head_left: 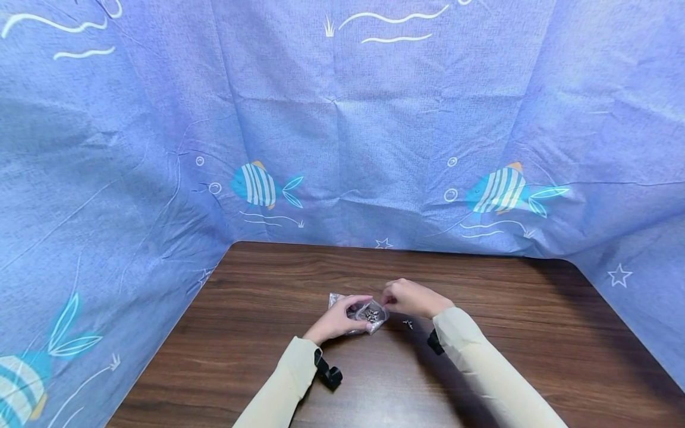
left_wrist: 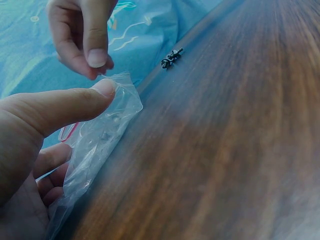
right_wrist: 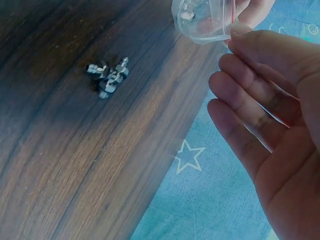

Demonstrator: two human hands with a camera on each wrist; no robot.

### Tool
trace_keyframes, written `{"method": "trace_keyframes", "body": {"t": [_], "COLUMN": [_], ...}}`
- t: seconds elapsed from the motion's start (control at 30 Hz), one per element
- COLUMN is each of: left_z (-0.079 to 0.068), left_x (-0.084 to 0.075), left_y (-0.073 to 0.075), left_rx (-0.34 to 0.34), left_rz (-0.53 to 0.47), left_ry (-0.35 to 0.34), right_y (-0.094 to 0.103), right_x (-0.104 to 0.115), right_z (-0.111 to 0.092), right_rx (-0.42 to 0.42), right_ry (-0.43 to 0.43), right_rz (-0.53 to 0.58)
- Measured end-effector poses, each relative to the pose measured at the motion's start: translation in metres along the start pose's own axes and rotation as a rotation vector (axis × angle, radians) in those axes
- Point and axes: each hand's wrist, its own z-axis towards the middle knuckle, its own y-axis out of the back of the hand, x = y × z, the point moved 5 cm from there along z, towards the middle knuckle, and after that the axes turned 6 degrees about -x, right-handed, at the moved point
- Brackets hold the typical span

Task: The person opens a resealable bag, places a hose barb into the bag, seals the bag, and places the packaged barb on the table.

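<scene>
A clear plastic zip bag (head_left: 381, 324) with a red line near its mouth holds several small shiny metal pieces (head_left: 372, 315). My left hand (head_left: 338, 319) grips the bag from the left, its thumb (left_wrist: 75, 106) along the near side and fingers behind. At the bag's right edge, my right hand (head_left: 409, 297) pinches the rim between thumb and index finger; its other fingers (right_wrist: 245, 107) are loosely bent. On the table just right of the bag lies a small cluster of silver and dark screw-like pieces (right_wrist: 107, 77), untouched by either hand.
The dark wood-grain table (head_left: 278, 273) runs back to a blue cloth (head_left: 385, 148) printed with fish, which hangs behind and along the sides. Black straps with camera mounts (head_left: 329, 371) sit on both wrists, below light sleeves.
</scene>
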Motion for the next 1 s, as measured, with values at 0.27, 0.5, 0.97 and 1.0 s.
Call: {"method": "trace_keyframes", "body": {"t": [0.27,0.5,0.97,1.0], "left_z": [-0.001,-0.002,0.000,0.000], "left_x": [0.001,0.002,0.000,0.000], "left_y": [0.000,-0.001,-0.001,-0.001], "left_rx": [0.001,0.000,0.004,0.005], "left_rz": [-0.006,-0.007,-0.014,-0.016], "left_ry": [-0.002,-0.001,0.001,0.003], "right_y": [0.001,0.000,-0.001,-0.002], "right_x": [-0.007,-0.015,-0.026,-0.027], "right_z": [-0.010,-0.019,-0.033,-0.034], "right_rx": [0.001,0.036,0.090,0.093], "right_ry": [-0.030,-0.077,-0.155,-0.166], "right_rz": [0.005,0.022,0.055,0.060]}}
